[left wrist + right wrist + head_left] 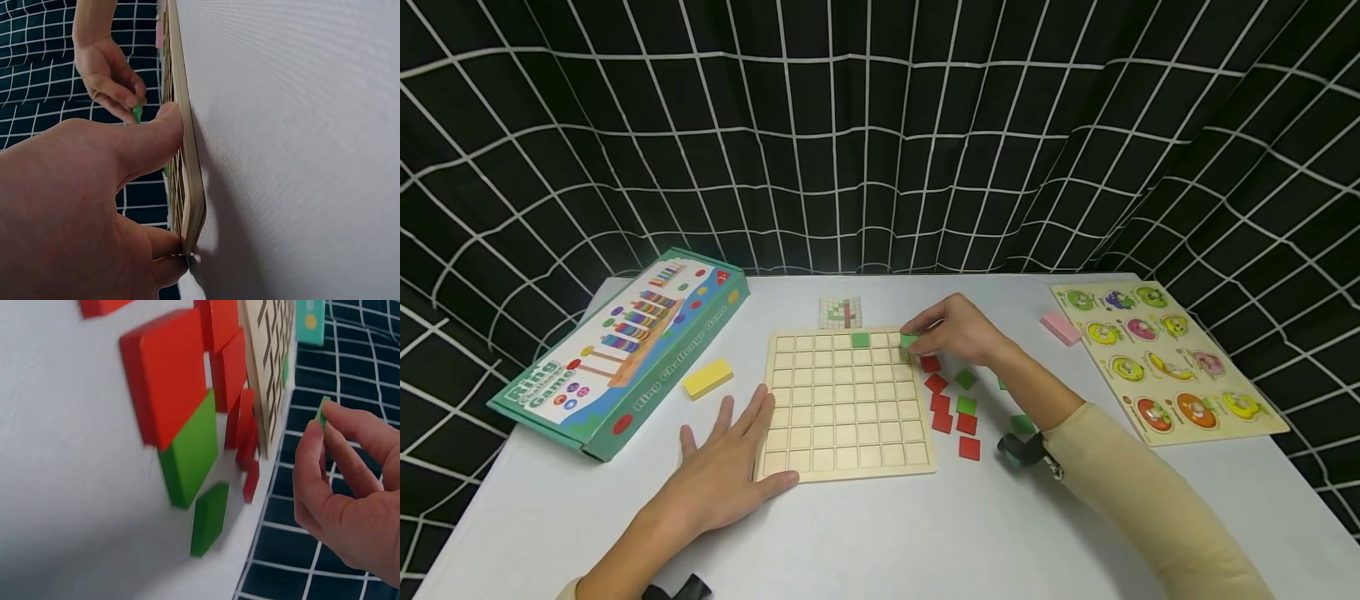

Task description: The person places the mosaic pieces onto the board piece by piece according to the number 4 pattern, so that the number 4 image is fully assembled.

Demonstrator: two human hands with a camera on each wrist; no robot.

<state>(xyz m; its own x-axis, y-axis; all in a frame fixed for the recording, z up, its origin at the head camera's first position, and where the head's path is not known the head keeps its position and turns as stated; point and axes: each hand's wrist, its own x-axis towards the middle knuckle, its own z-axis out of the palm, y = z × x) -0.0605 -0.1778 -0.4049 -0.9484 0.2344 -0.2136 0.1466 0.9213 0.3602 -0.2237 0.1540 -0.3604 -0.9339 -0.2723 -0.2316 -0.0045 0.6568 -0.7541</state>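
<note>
Right hand [961, 333] pinches green tile [907, 341] by two o'clock corner of wooden grid board [846, 413]; left hand [721, 473] (fingers spread) touches edges around eight o'clock.

head: above, forward-down; wrists: low, close, tilted sideways; shared: board [846, 392]

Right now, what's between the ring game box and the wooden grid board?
In the head view, a yellow block and the left hand lie between them.

A black curtain [891, 125] with white grid lines hangs in folds behind and beside the white tabletop [865, 537]
</note>
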